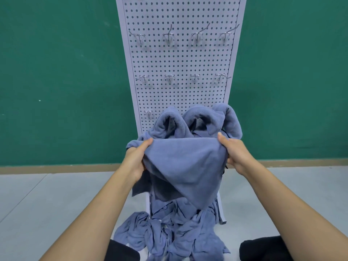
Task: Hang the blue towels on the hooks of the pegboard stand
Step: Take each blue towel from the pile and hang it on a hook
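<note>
1. Left hand [136, 157]: arm stretched fwd, fingers curled round the held towel's left top corner, thumb on top.
2. Held towel [184, 162]: blue, soft, top edge pulled taut btwn both hands, rest drooping to a point, in front of the pegboard stand [178, 63], low down.
3. Right hand [235, 153]: arm fwd, gripping the right top corner.
4. Behind: hung towels [216, 117] draped in peaks on the board. A crumpled pile [169, 232] lies on the floor [56, 194].

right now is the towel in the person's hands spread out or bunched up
Mostly spread: the left hand and right hand grip the held towel at its top edge, and it hangs loose between them.
</note>
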A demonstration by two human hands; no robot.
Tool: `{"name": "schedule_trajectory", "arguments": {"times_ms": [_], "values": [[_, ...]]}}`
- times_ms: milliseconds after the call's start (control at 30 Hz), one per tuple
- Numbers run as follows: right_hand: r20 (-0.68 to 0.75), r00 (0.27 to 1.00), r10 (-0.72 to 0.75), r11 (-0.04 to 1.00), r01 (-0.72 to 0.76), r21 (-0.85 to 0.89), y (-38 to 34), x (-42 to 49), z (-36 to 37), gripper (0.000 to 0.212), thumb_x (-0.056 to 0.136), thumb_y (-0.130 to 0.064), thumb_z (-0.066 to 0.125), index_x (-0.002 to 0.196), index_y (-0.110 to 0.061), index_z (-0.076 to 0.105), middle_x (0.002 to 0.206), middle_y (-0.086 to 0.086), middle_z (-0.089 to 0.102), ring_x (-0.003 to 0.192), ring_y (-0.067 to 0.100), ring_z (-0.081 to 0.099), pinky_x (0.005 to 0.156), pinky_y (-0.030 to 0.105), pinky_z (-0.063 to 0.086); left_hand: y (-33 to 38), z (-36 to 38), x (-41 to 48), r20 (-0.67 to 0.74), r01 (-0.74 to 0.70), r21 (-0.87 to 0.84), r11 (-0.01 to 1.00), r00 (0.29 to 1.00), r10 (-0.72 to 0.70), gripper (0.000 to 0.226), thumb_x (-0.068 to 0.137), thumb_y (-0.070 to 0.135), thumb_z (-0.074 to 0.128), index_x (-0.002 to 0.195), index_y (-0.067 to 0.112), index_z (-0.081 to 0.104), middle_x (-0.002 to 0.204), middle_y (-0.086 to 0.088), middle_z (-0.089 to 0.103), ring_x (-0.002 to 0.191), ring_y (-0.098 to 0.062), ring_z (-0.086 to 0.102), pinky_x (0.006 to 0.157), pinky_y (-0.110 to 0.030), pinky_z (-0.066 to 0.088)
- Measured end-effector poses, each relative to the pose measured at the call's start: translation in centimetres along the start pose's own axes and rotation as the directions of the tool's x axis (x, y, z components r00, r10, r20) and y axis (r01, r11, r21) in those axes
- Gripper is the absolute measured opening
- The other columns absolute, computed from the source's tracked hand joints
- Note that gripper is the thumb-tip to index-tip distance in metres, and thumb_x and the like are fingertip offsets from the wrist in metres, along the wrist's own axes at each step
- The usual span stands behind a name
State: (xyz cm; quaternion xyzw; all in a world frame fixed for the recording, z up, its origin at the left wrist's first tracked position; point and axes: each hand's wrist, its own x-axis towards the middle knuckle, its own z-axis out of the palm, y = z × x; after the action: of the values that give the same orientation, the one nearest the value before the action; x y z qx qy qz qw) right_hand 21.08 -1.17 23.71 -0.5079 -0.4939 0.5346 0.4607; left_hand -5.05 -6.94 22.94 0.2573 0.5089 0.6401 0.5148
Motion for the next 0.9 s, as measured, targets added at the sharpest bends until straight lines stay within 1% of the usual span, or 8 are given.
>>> {"name": "schedule_trajectory", "arguments": {"times_ms": [133,233,300,400,600,733,800,900], "values": [[-0.086,0.996,0.016,0.997,-0.01,0.073,-0.1,0.3,-1.4,0.024,0.093,-0.041,0.058,0.095,-0.019,0.068,0.092,0.0,0.067,0.084,0.017,0.057,0.077,0.035,0.044,0.4,-1.3,0.1,-0.003,0.119,0.043,0.992,0.993,-0.119,0.015,0.085,0.018,0.07,0.095,0.007,0.067,0.087,-0.008,0.068,0.073,-0.021,0.063,0.063,-0.031,0.054],[-0.052,0.999,0.014,0.997,-0.01,0.075,0.1,0.4,-2.2,0.017,0.098,-0.029,0.054,0.095,-0.019,0.068,0.094,0.0,0.068,0.085,0.018,0.061,0.083,0.039,0.048,0.4,-1.6,0.3,-0.029,0.087,0.067,0.994,0.996,-0.086,0.011,0.089,0.021,0.066,0.088,0.011,0.066,0.077,-0.007,0.059,0.065,-0.019,0.052,0.06,-0.031,0.043],[-0.035,0.999,0.001,0.996,0.002,0.094,0.1,0.5,-2.5,0.018,0.099,-0.025,0.051,0.1,-0.018,0.068,0.096,0.001,0.07,0.087,0.018,0.063,0.082,0.038,0.05,0.3,-1.6,0.4,-0.007,0.019,0.078,0.997,1.0,-0.019,0.012,0.092,0.023,0.06,0.091,0.013,0.067,0.082,-0.005,0.059,0.069,-0.018,0.05,0.062,-0.031,0.038],[-0.024,1.0,0.004,0.99,0.0,0.139,-0.2,0.5,-3.0,0.02,0.098,-0.024,0.053,0.108,-0.014,0.067,0.103,0.002,0.07,0.09,0.017,0.065,0.076,0.033,0.051,0.4,-1.5,0.1,0.023,-0.062,0.092,0.994,0.998,0.06,0.014,0.096,0.02,0.056,0.104,0.014,0.067,0.096,-0.001,0.07,0.084,-0.016,0.064,0.072,-0.028,0.049],[0.025,0.999,-0.042,0.999,0.043,-0.025,-0.1,0.4,-4.0,0.016,0.095,-0.021,0.058,0.106,-0.016,0.068,0.098,0.001,0.07,0.085,0.015,0.064,0.077,0.03,0.052,0.4,-1.8,0.2,-0.067,-0.072,0.088,0.994,0.995,0.078,0.005,0.092,0.011,0.061,0.088,0.011,0.065,0.085,-0.004,0.067,0.076,-0.016,0.061,0.073,-0.029,0.049],[0.045,0.996,-0.077,0.989,0.083,-0.126,-0.1,0.3,-3.9,0.011,0.094,-0.012,0.058,0.102,-0.013,0.065,0.094,0.004,0.067,0.079,0.014,0.061,0.067,0.024,0.05,0.5,-2.1,0.5,-0.061,-0.03,0.097,0.995,0.997,0.036,0.026,0.089,0.002,0.054,0.07,0.018,0.048,0.068,-0.001,0.046,0.06,-0.015,0.04,0.057,-0.029,0.033],[-0.02,0.996,-0.087,0.989,0.084,-0.125,-0.1,0.5,-3.9,0.003,0.092,-0.011,0.061,0.091,-0.014,0.061,0.088,0.005,0.062,0.073,0.014,0.057,0.064,0.025,0.049,0.7,-2.3,0.5,-0.073,-0.018,0.092,0.996,0.997,0.025,0.021,0.089,-0.001,0.051,0.084,0.019,0.052,0.073,-0.003,0.05,0.061,-0.016,0.042,0.058,-0.028,0.034],[-0.097,0.989,-0.115,0.985,0.1,-0.14,0.2,0.9,-3.9,0.016,0.087,-0.01,0.067,0.092,-0.02,0.055,0.085,0.006,0.058,0.071,0.016,0.051,0.063,0.027,0.046,0.9,-2.6,0.4,-0.039,-0.057,0.096,0.994,0.997,0.061,0.037,0.087,-0.007,0.048,0.112,0.019,0.058,0.082,-0.005,0.061,0.069,-0.017,0.051,0.061,-0.031,0.043]]}}
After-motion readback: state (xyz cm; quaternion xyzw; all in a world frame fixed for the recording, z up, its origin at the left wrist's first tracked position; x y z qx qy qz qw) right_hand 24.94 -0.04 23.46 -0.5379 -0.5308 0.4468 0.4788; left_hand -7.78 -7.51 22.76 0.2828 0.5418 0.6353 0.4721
